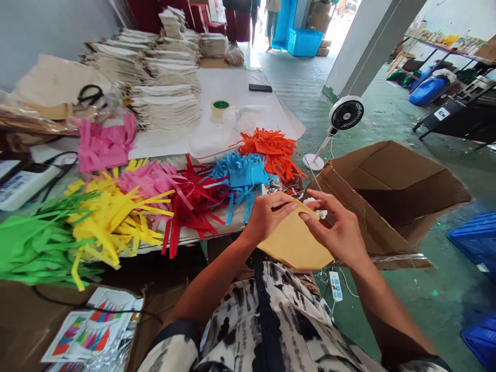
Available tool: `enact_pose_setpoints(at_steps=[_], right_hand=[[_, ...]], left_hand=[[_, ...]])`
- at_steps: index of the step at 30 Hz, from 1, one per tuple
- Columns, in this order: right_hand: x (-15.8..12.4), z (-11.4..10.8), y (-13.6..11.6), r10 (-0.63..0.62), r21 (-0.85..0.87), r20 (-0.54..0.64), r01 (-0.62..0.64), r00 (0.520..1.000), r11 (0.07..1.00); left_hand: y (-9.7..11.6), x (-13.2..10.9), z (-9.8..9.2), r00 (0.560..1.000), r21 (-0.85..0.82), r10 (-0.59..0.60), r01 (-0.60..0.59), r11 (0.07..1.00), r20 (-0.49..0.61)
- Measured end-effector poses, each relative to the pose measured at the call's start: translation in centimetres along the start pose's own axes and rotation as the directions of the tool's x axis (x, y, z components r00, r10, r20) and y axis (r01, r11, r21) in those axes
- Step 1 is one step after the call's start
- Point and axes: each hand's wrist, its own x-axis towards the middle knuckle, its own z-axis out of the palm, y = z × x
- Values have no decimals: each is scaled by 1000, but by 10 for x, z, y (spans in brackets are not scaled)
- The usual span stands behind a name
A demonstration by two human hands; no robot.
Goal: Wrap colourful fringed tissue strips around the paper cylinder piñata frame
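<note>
A pale yellow sheet [296,243], which looks like folded tissue or thin cloth, hangs in front of my body. My left hand [271,213] is closed on its upper left edge, thumb against the fingers. On the sheet's upper right my right hand [339,225] touches it with the thumb, while the index finger is held apart from the thumb. The other right fingers are partly hidden. Behind the hands, at the table corner, lie small silvery and white bits [277,185]. Close by are fringed bundles in blue [244,170], orange [271,150] and dark red [194,199].
Yellow [112,217], green [39,240] and pink [106,142] fringes line the table's left. Stacked off-white pieces [166,98], tape [220,108] and a phone [260,88] lie behind. A fan [346,113] and an open cardboard box [372,206] stand right; a power strip [335,285] is below.
</note>
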Motion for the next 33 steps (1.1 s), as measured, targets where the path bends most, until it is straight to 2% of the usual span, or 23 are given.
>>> enact_pose_setpoints(at_steps=[3, 6, 10, 12, 15, 18, 20, 22, 25, 27, 29, 33], right_hand=[[2, -5, -1, 114, 17, 81, -116, 990, 993], [6, -7, -3, 222, 125, 159, -242, 962, 962], [12, -5, -4, 349, 283, 254, -414, 902, 865], [14, -3, -4, 388, 327, 283, -468, 877, 821], [18, -1, -3, 401, 337, 287, -484, 870, 807], [22, -3, -3, 354, 275, 346, -454, 869, 847], [26, -6, -2, 311, 196, 405, -414, 860, 889], [34, -5, 2, 305, 124, 397, -380, 866, 917], [52, 5, 4, 313, 96, 330, -361, 891, 928], [65, 17, -3, 289, 101, 304, -332, 908, 938], [78, 30, -16, 225, 106, 298, -267, 928, 958], [103, 51, -38, 69, 157, 238, -108, 969, 982]], left_hand=[[4, 0, -4, 999, -19, -42, 41, 999, -20], [7, -1, -5, 994, -94, -108, 106, 990, -19], [8, -1, -9, 984, -182, -175, 170, 968, -10], [6, 0, -13, 978, -222, -206, 209, 952, 37], [2, 1, -19, 969, -158, -226, 239, 958, 94], [2, -1, -25, 990, -14, -143, 143, 990, -6], [6, -3, -31, 992, 0, -92, 92, 996, -83], [11, -3, -44, 991, -71, -83, 76, 995, -106], [20, -2, -73, 993, -172, -119, 120, 978, 14], [27, -5, -97, 991, -145, -116, 124, 982, 65], [37, -9, -121, 997, -69, -75, 76, 995, 27], [61, -15, -172, 991, 4, -29, 30, 1000, -132]])
